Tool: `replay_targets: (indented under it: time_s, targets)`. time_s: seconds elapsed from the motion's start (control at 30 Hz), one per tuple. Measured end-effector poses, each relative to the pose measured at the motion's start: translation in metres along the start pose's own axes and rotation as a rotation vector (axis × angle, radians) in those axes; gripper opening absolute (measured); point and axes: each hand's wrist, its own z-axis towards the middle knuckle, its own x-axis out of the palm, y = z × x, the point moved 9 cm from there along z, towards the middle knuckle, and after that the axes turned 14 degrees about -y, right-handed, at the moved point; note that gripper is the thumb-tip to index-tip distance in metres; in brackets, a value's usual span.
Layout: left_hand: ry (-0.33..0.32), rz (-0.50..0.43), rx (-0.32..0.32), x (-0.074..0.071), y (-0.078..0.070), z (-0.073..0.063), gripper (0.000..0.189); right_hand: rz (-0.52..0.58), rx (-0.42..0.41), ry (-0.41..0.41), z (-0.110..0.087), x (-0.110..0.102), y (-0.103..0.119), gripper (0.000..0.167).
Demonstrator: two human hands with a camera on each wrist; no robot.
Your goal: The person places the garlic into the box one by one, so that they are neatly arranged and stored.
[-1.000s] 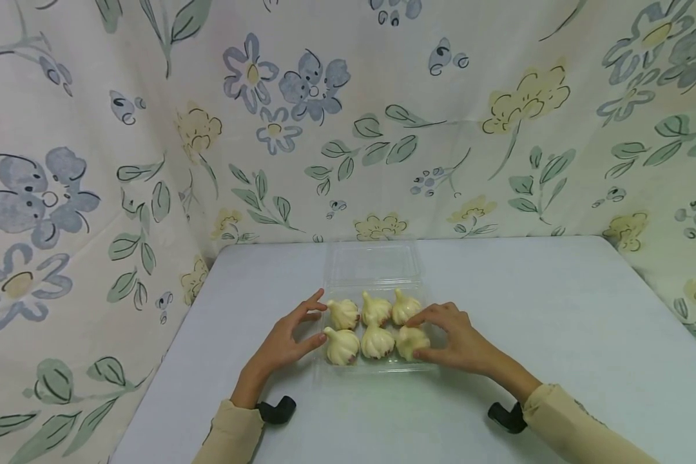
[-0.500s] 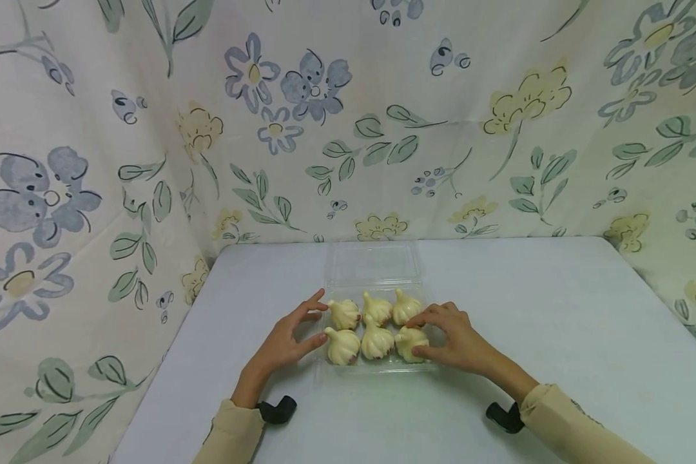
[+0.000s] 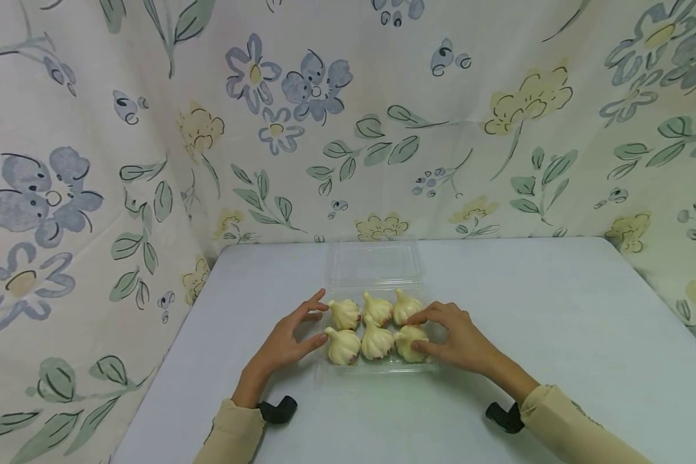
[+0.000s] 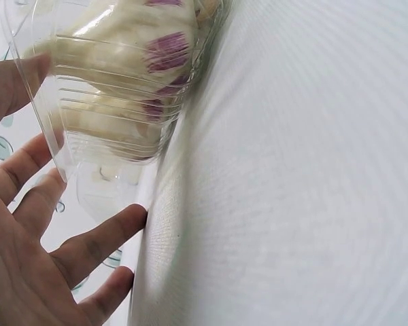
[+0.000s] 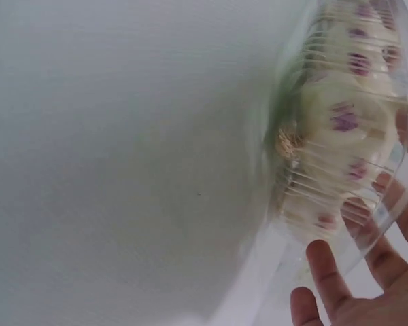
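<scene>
A clear plastic clamshell box (image 3: 377, 370) lies open on the table, holding several cream garlic bulbs (image 3: 343, 348) in two rows. My right hand (image 3: 461, 338) reaches over the box's right side and pinches the front-right garlic bulb (image 3: 408, 343) between thumb and index finger. In the right wrist view, the other fingers (image 5: 330, 275) spread outside the ribbed wall. Along the left side, my left hand (image 3: 281, 341) has its thumb and fingers loosely spread. Its thumb (image 4: 17, 81) touches the rim in the left wrist view, where purple streaks mark the bulbs.
The transparent lid (image 3: 374, 264) lies folded back behind the box. A white table (image 3: 545, 303) carries everything, and a floral curtain (image 3: 441, 148) hangs at its back and left. Black wrist mounts (image 3: 278, 410) stick out at both cuffs.
The front-right garlic bulb has turned in place under my right hand, and its stem now points left. The right thumb shifts slightly over it. My left hand holds still.
</scene>
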Motion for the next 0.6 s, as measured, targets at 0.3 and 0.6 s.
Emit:
replay_targets:
  time_s: [0.3, 0.6]
  targets:
    - [0.003, -0.009, 0.017, 0.000, -0.001, 0.000, 0.049, 0.047, 0.107, -0.262, 0.014, -0.024, -0.016, 0.036]
    - [0.001, -0.009, 0.026, 0.000, 0.000, 0.000, 0.050, 0.075, 0.433, -0.170, 0.028, -0.015, -0.071, 0.063]
